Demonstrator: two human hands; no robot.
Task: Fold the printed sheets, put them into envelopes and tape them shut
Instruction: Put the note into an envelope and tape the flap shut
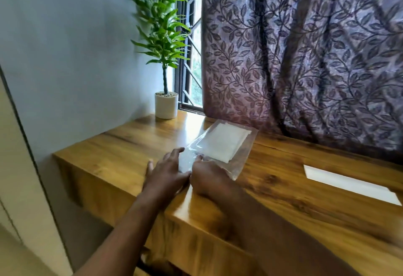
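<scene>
The clear plastic pouch [238,162] lies flat on the glossy brown wooden table [113,151], just left of the frame's centre, its far end toward the leaf-patterned purple curtain [305,57]; inside it sits a flat stack of white paper [222,142], and we cannot tell whether this is sheets or envelopes. The left grip [165,173] rests at the pouch's near left corner with fingers straight and spread; it is released and grasps nothing. The right grip [207,179] sits against it at the pouch's near edge, fingers curled down out of view; we cannot tell whether it pinches the film or only presses it. A flat white rectangular paper [349,183] lies well apart, at the right of the frame.

Handling, as we judge it:

- The pouch is light and limp; the film will crumple or stretch under a pull instead of lifting as one piece.
- Film on a varnished top is slippery; an unpinned pouch may skate toward the curtain.
- The paper stiffens only the far part; the near margin is bare film.
- We would take hold at that near margin; one grip pins it flat, the other pinches the lip.
- The paper creases easily; we would draw it out by an edge, kept flat, without squeezing the stack through the film.
</scene>
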